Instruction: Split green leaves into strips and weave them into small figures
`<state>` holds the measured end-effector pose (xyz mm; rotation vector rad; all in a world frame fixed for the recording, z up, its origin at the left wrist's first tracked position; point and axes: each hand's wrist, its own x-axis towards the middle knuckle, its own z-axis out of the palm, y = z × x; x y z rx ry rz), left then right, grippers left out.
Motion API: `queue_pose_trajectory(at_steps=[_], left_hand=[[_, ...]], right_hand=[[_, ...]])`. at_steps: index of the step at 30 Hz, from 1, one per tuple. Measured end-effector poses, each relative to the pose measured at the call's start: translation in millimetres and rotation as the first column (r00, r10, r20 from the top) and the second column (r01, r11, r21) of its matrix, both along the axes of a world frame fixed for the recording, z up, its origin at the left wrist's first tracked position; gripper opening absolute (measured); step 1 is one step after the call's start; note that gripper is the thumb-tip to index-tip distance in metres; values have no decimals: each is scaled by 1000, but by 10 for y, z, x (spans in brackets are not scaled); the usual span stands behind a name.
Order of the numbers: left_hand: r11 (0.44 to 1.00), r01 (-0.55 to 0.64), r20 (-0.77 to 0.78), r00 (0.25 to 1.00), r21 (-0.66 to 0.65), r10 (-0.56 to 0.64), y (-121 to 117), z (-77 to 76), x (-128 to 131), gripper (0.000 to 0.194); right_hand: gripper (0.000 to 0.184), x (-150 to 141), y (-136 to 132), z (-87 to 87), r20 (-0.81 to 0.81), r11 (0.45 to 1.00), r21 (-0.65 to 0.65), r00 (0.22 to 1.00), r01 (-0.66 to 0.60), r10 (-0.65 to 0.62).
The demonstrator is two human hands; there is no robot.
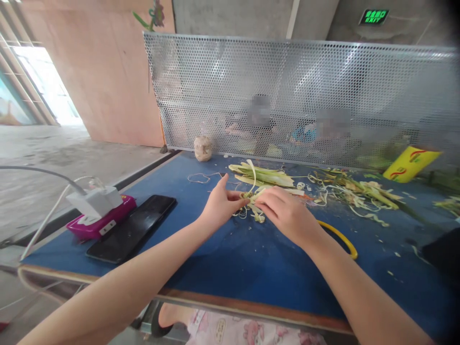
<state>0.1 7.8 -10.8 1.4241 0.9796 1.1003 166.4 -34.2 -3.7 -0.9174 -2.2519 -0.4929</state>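
Observation:
A small knotted piece of pale leaf strips (pixel 247 195) is held between my hands above the blue table. My left hand (pixel 223 200) pinches it from the left, thumb and fingers pressed together around the strip ends. From the right, my right hand (pixel 287 211) grips the same piece, fingertips closed on it. One loose strip (pixel 253 173) curves up and away from the piece. Curled scraps (pixel 258 214) hang or lie just beneath; I cannot tell which. Just behind lies a pile of flat green-white leaf pieces (pixel 266 175). What the fingertips cover is hidden.
To the left, a black phone (pixel 132 229) leans on a magenta power strip (pixel 82 229) with white plugs. A yellow curved band (pixel 341 239) lies by my right forearm. More leaf scraps (pixel 366 194) and a yellow packet (pixel 411 164) sit right, before a perforated metal screen (pixel 223 86).

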Motion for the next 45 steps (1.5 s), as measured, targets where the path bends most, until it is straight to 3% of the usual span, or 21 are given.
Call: queue_pose_trajectory(at_steps=[6, 10, 14, 21, 31, 38, 45], left_hand=[[987, 65, -166, 985, 148, -40, -73, -23, 42, 97], [959, 64, -293, 956, 278, 21, -118, -22, 60, 92], [941, 106, -278, 961, 321, -13, -135, -38, 75, 85], [957, 195, -105, 979, 215, -176, -149, -44, 96, 83], [975, 156, -12, 988, 161, -156, -115, -53, 76, 88], [985, 144, -33, 989, 98, -141, -69, -22, 45, 93], [986, 138, -45, 990, 95, -134, -76, -33, 43, 93]], right_hand=[[15, -45, -40, 10, 232, 954, 290, 961, 77, -148], [15, -37, 12, -47, 79, 963, 178, 972, 205, -221], [10, 11, 96, -84, -160, 977, -2, 964, 214, -212], [9, 42, 154, -93, -249, 972, -162, 946, 168, -205], [20, 11, 37, -2, -456, 953, -301, 874, 23, -165], [30, 67, -24, 85, -411, 887, -403, 911, -226, 45], [19, 45, -15, 44, -139, 979, -194, 990, -60, 33]])
